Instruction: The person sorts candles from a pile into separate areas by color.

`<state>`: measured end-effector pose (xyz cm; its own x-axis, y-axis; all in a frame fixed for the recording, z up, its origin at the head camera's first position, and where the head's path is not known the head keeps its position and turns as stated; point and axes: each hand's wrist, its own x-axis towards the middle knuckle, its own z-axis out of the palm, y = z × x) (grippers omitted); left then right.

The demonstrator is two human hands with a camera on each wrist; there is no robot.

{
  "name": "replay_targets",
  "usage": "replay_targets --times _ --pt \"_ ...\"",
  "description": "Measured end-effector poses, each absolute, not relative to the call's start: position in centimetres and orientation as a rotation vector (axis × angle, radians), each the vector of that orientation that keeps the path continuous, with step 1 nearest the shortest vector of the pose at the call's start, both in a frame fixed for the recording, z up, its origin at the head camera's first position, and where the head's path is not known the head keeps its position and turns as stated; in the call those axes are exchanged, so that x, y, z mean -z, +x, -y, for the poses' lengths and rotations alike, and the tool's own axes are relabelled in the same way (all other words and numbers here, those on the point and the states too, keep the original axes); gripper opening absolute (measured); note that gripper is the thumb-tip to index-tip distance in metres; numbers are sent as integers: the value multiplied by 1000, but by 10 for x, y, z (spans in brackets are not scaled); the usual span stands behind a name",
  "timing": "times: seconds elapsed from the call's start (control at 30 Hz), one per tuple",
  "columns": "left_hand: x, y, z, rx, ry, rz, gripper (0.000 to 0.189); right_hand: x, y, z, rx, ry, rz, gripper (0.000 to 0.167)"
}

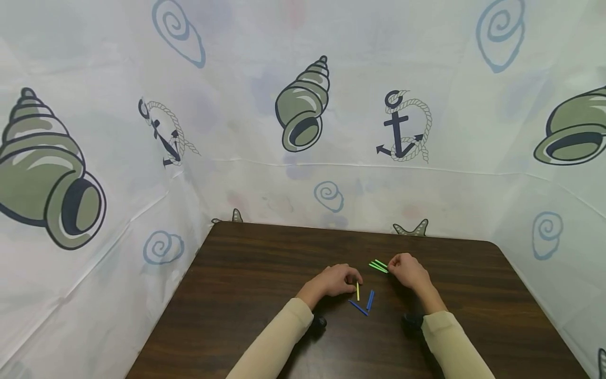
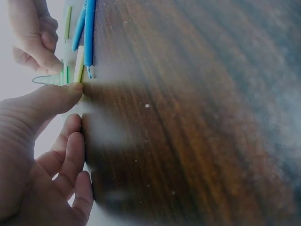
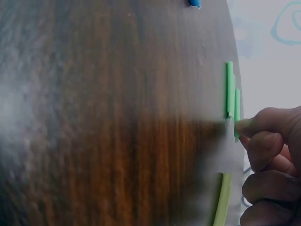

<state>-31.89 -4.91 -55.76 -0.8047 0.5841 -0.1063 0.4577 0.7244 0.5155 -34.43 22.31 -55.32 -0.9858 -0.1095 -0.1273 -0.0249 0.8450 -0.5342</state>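
Observation:
In the head view my left hand (image 1: 335, 280) has its thumb and forefinger at the far end of a yellow candle (image 1: 357, 292); the left wrist view shows the thumb on that candle's (image 2: 79, 63) end. My right hand (image 1: 410, 271) pinches the near end of a thin green candle (image 3: 237, 106), its other fingers curled. Beside it lies another green candle (image 3: 230, 87), apart from the fingers. Between the hands, nearer the body, several blue candles (image 1: 370, 300) lie, meeting roughly in a V. A yellow-green candle (image 3: 222, 200) lies below the right hand in the right wrist view.
Everything lies on a dark wood-grain table (image 1: 236, 295). Behind it and at both sides hangs a white cloth (image 1: 236, 131) printed with shells and anchors. Each wrist carries a black strap-on device, the left one (image 1: 318, 323) close above the tabletop.

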Motion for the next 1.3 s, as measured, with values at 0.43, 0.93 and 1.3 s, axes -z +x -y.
replay_targets --times 0.43,0.93,1.3 --pt "559 -322 48 -724 826 -2671 15 553 -344 -217 845 -52 -2895 21" --pt "559 -321 47 -737 811 -2681 14 554 -343 -216 861 -68 -2898 26" --pt "559 -323 49 -724 795 -2671 14 554 -330 -215 1060 -33 -2925 32"
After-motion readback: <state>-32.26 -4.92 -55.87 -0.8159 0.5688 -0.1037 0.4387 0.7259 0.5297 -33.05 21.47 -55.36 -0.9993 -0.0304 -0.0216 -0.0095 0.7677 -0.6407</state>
